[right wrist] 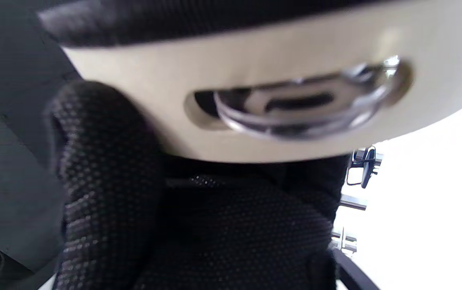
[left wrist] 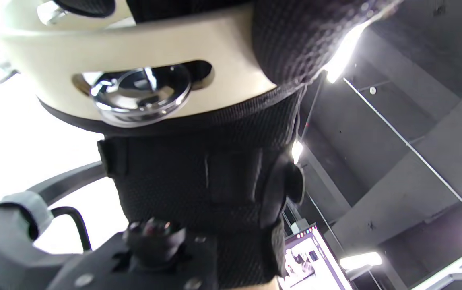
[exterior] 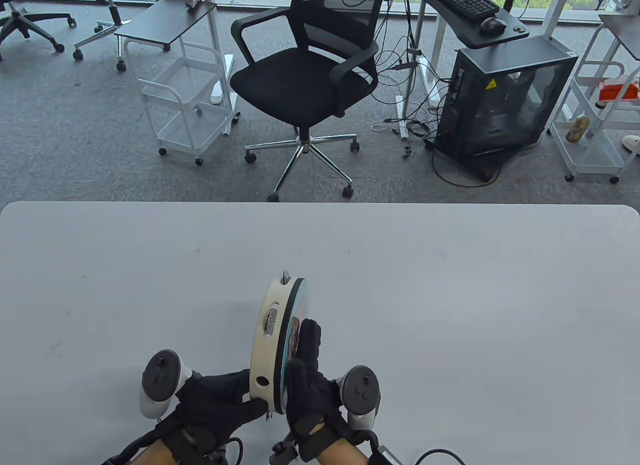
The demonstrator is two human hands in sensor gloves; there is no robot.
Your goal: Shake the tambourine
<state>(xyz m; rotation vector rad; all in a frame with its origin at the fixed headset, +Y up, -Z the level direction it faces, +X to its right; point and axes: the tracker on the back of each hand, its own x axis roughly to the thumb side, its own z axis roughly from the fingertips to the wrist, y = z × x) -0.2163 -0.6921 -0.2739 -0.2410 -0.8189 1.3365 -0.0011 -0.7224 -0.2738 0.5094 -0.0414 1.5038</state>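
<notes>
While the round cream-coloured wooden tambourine (exterior: pixel 272 335) stands on edge between the two hands, its frame runs away from the person and its printed drumhead faces the right hand (exterior: pixel 311 385). That black-gloved right hand lies flat against the drumhead, fingers (exterior: pixel 307 337) stretched up along it and the thumb near the lower rim, so it presses on the tambourine rather than closing around it. The black-gloved left hand (exterior: pixel 220 400) grips the near, lower part of the cream frame from the other side, its fingers reaching to the rim just by a small round hole in the wood. A grey-and-white tracker (exterior: pixel 160 380) sits on the back of the left hand and a dark grey tracker (exterior: pixel 361 387) on the back of the right.

Seen from the left wrist view, a shiny metal jingle (left wrist: pixel 140 94) sits in a slot of the frame, with gloved fingers wrapped over the rim beside it. From the right wrist view, another jingle (right wrist: pixel 299 102), blurred, shows in its slot just above the gloved palm, the thumb (right wrist: pixel 106 169) touching the frame. Beneath both hands lies the pale grey table (exterior: pixel 450 310); whether the tambourine touches it cannot be told.
</notes>
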